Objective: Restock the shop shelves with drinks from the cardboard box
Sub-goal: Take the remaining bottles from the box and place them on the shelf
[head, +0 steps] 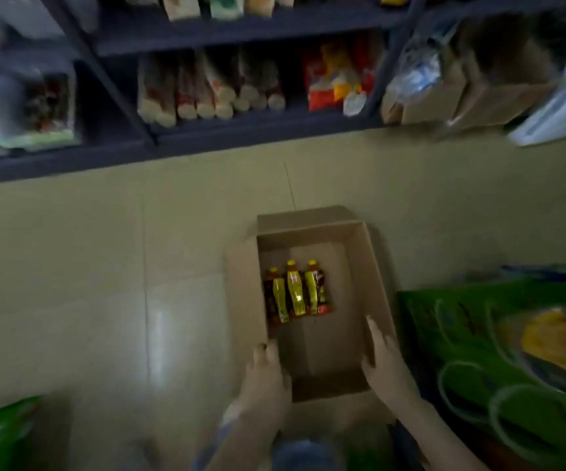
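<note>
Brown corrugated card fills the middle of my head feed: an open-topped, rectangular brown cardboard box point(305, 241) sits on the pale tiled floor point(105, 266), flaps folded outward so that the inside is easy to reach. Three small dark drink bottles point(295, 290) with yellow caps and yellow labels lie side by side on the bottom, against the left wall, caps pointing away from me; the rest of the bottom is bare card, so I judge the restocking nearly finished. The left hand point(268, 372) grips the left wall near the close corner, its fingers point(272, 346) curled over the rim and clamped on the card. The right hand point(385, 362) lies on the opposite wall, its fingers point(375, 329) straight and close together along the rim with the thumb spread toward the inside, which reads to me as bracing rather than gripping. With one hand on each side, I take it the box is being steadied or shifted, not reached into, since neither hand touches a bottle. Dark blue-grey metal shelves point(258, 130) run across the top of the view, well apart from the box, their lower tier already holding long packets with pale round ends point(207, 93). A green printed pack point(461, 334) crowds the box's right side, leaving the right hand little room.
</note>
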